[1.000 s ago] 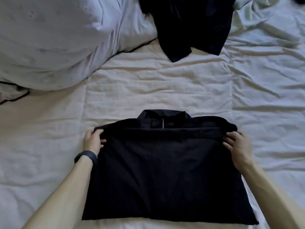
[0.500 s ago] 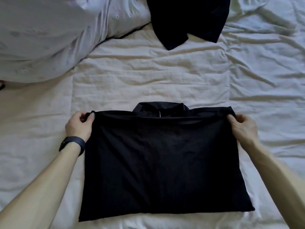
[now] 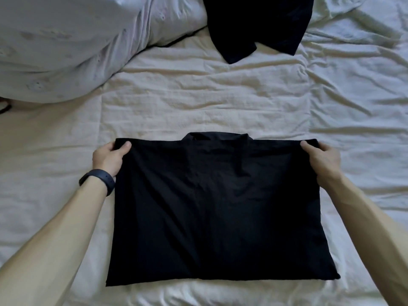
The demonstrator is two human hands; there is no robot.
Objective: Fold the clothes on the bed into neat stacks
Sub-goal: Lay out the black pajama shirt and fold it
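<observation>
no readable text, labels, brands or numbers anywhere in view

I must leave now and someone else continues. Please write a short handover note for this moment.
Left hand pinches the black collared shirt at its far left corner; right hand at its far right corner.
The shirt lies flat on the bed sheet, partly folded.
Another dark garment lies loose at the far edge.
Left: finish this fold, then fold that garment and stack.

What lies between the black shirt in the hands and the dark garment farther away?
Only bare, wrinkled bedsheet separates the black shirt from the dark garment, as the head view shows.
</observation>
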